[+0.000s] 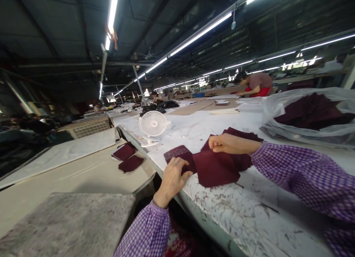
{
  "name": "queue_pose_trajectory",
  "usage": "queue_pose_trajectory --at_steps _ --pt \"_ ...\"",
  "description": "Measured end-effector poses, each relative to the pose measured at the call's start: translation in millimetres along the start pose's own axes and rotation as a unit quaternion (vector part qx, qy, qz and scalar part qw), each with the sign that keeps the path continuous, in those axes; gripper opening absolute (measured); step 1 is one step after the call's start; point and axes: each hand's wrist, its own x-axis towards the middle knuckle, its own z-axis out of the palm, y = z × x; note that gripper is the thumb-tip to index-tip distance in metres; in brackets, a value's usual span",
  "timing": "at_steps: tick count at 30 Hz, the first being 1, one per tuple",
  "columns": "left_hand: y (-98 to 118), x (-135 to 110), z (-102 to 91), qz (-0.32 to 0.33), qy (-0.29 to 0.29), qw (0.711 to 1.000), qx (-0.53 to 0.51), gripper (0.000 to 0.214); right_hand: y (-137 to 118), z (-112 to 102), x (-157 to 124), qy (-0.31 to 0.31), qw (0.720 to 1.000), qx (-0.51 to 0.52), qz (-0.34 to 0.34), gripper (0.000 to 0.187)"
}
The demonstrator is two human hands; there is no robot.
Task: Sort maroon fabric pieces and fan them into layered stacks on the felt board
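Note:
Dark maroon cut fabric pieces lie near the edge of the white table (191, 120). My left hand (174, 175) rests on the left stack of fabric pieces (179, 153), fingers bent over it and the thumb apart. Pinched together, the fingers of my right hand (226, 143) are at the upper edge of a maroon fabric piece (216, 170), which spreads toward the table edge. The exact grip under the fingertips is hard to see. Behind and under this hand, more maroon fabric pieces (241, 133) are piled, partly covered by it.
A small white fan (153, 124) stands beyond my left hand. To the right is a clear plastic bag (270, 112) of maroon fabric (316, 111). On the lower beige surface (94, 164) at left lie two small maroon stacks (130, 163). A person (257, 83) bends over the far table.

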Motion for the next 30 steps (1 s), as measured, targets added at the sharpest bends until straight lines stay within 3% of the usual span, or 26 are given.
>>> queue_pose_trajectory --at_steps 4,7,15,18,21,25,30 --pt "4 11 13.6 0.028 -0.022 0.996 0.087 0.009 44 -11 -2 0.055 0.974 -0.154 0.156 0.016" --pt "2 13 16.4 0.022 -0.02 0.994 0.101 0.013 58 -4 -3 0.065 0.957 -0.209 0.19 0.023" --pt "11 15 13.1 0.044 -0.037 0.995 0.078 0.013 21 9 4 0.072 0.98 -0.169 0.075 0.024" --pt "8 17 11.8 -0.072 -0.012 0.995 -0.068 0.015 7 11 6 0.073 0.989 -0.127 0.033 0.028" --pt "-4 18 8.7 -0.173 0.005 0.964 -0.203 0.017 -4 16 9 0.066 0.996 -0.06 -0.017 0.033" --pt "-17 18 7.4 -0.199 0.006 0.945 -0.259 0.017 -20 22 11 0.08 0.996 -0.01 -0.046 0.034" --pt "-18 18 10.6 -0.23 0.017 0.923 -0.307 0.015 -38 29 16 0.091 0.992 -0.017 -0.09 0.03"
